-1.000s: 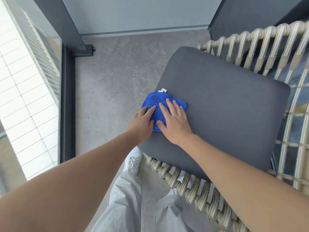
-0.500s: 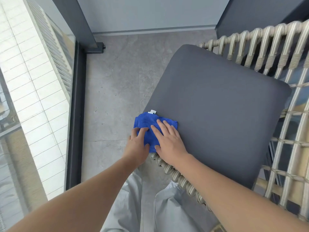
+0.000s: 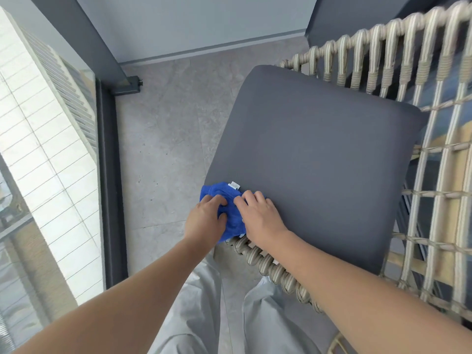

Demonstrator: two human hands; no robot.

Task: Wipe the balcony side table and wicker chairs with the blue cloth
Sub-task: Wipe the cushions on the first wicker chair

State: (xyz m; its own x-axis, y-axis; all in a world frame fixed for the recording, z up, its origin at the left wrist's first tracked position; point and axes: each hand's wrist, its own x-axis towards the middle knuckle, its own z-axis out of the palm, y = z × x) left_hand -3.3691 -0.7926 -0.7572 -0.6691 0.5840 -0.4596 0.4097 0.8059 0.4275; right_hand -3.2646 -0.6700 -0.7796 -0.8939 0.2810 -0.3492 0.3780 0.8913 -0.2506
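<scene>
Your left hand [image 3: 204, 221] and right hand [image 3: 258, 217] both sit on the cloth [image 3: 231, 213], fingers curled into it so it bunches between them. The cloth lies on the cushion's [image 3: 319, 169] corner at about 7 o'clock, spilling over the edge onto the chair's [image 3: 270, 268] wicker rim. A white tag sticks up from the cloth at its 12 o'clock side.

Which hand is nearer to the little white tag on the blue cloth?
The right. The right hand has its fingertips just right of and below the white tag on the blue cloth; the left hand grips the bunched cloth further left and lower.
</scene>
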